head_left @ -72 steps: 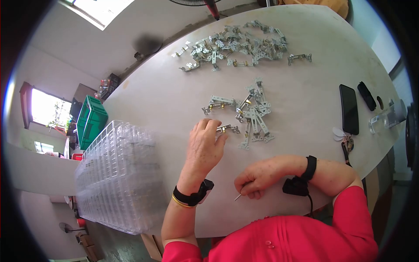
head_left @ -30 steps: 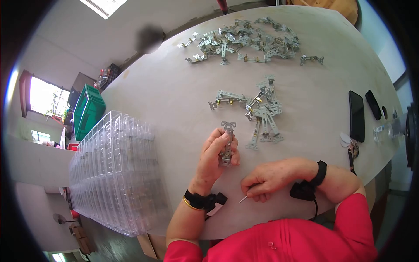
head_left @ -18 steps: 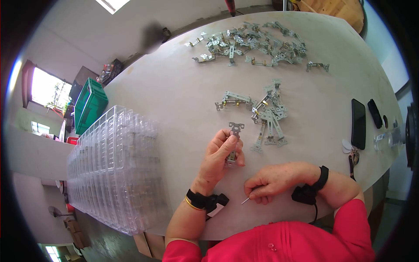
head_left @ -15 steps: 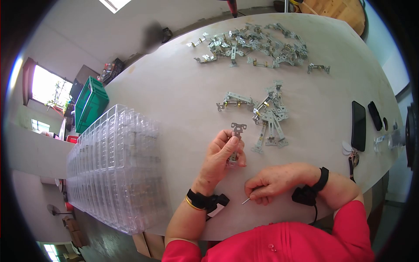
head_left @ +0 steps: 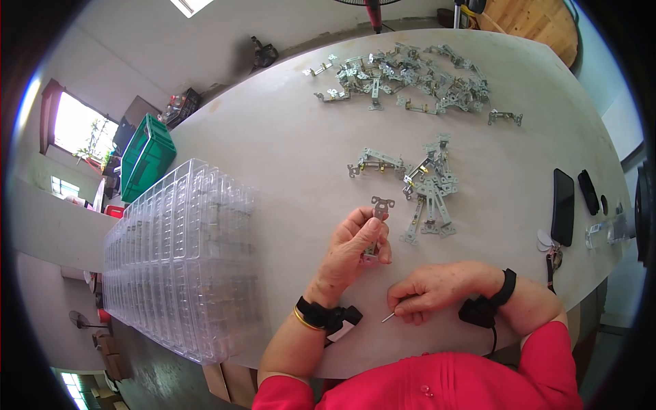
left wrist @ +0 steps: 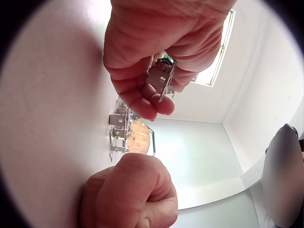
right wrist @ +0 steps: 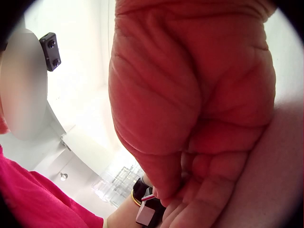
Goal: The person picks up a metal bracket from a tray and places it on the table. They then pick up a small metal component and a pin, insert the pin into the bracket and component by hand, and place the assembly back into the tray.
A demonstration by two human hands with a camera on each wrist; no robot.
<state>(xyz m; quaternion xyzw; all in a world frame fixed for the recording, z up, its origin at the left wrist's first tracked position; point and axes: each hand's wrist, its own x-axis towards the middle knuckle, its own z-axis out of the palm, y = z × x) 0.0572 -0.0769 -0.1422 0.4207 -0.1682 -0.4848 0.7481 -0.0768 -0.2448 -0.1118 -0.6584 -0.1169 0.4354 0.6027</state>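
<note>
My left hand (head_left: pixel 347 254) pinches a small metal bracket (head_left: pixel 383 206) between thumb and fingers, its notched end pointing away from me. In the left wrist view the bracket (left wrist: pixel 160 76) shows bent plates, partly hidden by the fingers. My right hand (head_left: pixel 437 288) rests at the near part of the table, fingers curled round a thin metal rod (head_left: pixel 388 317) with only its tip poking out. The right wrist view shows mostly the palm of the right hand (right wrist: pixel 190 90). Beyond both hands lies a small group of similar brackets (head_left: pixel 430 195).
A larger heap of brackets (head_left: pixel 417 76) covers the far part of the table (head_left: pixel 294 150). Stacked clear plastic trays (head_left: pixel 184 260) stand at left, with a green crate (head_left: pixel 148 157) behind. A phone (head_left: pixel 563 207), keys (head_left: pixel 555 258) and a black case (head_left: pixel 588 193) lie at right.
My left hand has taken the bracket off the table, drawn it back toward me and turned it lengthwise. My right hand keeps its grip on the rod. The head view has shifted slightly.
</note>
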